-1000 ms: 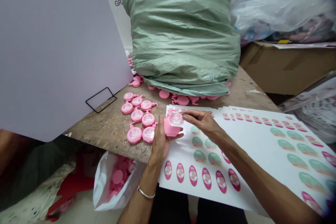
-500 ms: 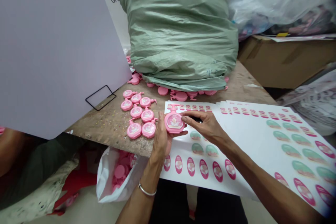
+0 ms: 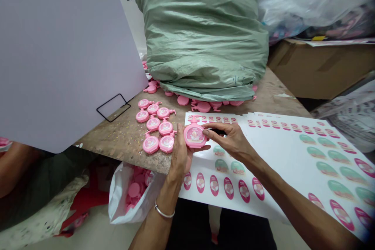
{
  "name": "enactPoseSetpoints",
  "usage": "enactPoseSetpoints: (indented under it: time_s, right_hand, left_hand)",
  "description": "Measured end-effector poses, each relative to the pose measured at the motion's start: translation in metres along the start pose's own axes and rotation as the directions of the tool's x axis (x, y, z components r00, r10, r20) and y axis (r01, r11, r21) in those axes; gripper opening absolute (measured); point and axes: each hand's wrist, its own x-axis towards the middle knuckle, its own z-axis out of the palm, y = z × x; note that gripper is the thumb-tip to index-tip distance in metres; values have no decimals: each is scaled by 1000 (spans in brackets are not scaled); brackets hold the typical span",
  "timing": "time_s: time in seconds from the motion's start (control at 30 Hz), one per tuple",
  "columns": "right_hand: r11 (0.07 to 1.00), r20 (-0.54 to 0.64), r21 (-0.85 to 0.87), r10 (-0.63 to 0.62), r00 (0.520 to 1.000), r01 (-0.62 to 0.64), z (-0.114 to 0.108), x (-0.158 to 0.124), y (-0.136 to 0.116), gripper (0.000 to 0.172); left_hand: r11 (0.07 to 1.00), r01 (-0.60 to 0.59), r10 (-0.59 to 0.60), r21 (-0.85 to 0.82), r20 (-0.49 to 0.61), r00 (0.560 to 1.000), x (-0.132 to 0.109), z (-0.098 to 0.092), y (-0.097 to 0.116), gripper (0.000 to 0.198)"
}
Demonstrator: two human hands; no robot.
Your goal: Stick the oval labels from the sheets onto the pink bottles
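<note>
My left hand (image 3: 179, 154) is closed around a pink bottle-shaped plastic piece (image 3: 193, 135) with a round sticker on its face, held above the sticker sheets (image 3: 281, 152). My right hand (image 3: 230, 138) pinches the piece's right edge with thumb and fingertips. Just left of my hands, several labelled pink pieces (image 3: 156, 125) lie in rows on the worn wooden table (image 3: 123, 140). The sheets carry rows of pink and green oval stickers, with some gaps where stickers are gone.
A big green sack (image 3: 202, 35) stands at the back, with loose pink pieces (image 3: 202, 106) at its foot. A white board (image 3: 58, 54) on a wire stand leans at left. A white bag of pink pieces (image 3: 131, 195) hangs below the table edge. A cardboard box (image 3: 319, 66) is at right.
One second ago my right hand was laying a sticker onto the tilted pink piece. The piece is turned face-up with the sticker on it, and both hands grip its edges.
</note>
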Motion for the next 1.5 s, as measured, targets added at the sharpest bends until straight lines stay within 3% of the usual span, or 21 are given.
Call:
enactPoseSetpoints:
  time_s: [0.57,0.77,0.83,0.93,1.03,1.13,1.2,1.3,1.37,1.5]
  right_hand:
    - [998,-11,-18,-66,998,65,1,2,-2,26]
    - [995,-30,-58,-88,996,86,0,1,-2,26]
    - [976,-49,-191,-117,992,106,0,-1,-4,28]
    - [886,-175,-458,-174,969,76,8,-5,-6,39]
    - [924,-262,-381,-143,954,34,28,-7,-1,61]
    - [957,-252,-287,-38,967,-37,41,2,21,67]
    - [910,-251,-391,38,967,-138,36,18,43,64]
    - [765,-197,-607,120,973,-217,17,57,75,52]
    - [682,-132,-696,184,974,-223,8,88,90,51]
    - [661,-31,-720,274,961,-212,3,138,101,49]
  left_hand:
    - [999,-35,35,-5,57,998,-4,2,4,52]
    - [986,-122,106,110,142,984,-6,3,3,33]
    - [977,-157,142,141,108,984,-6,3,1,31]
    - [937,-248,258,247,-8,966,-6,5,-4,26]
    - [870,-324,388,370,-109,915,-5,3,-11,17]
    - [836,-329,430,439,-150,890,1,-8,-18,16]
    - [771,-296,448,564,-149,882,11,-21,-19,18]
    - [532,-234,527,814,-102,843,30,-41,-13,24]
    - [393,-203,569,897,-64,819,43,-50,-4,26]
    - [219,-187,648,958,1,762,53,-56,17,41]
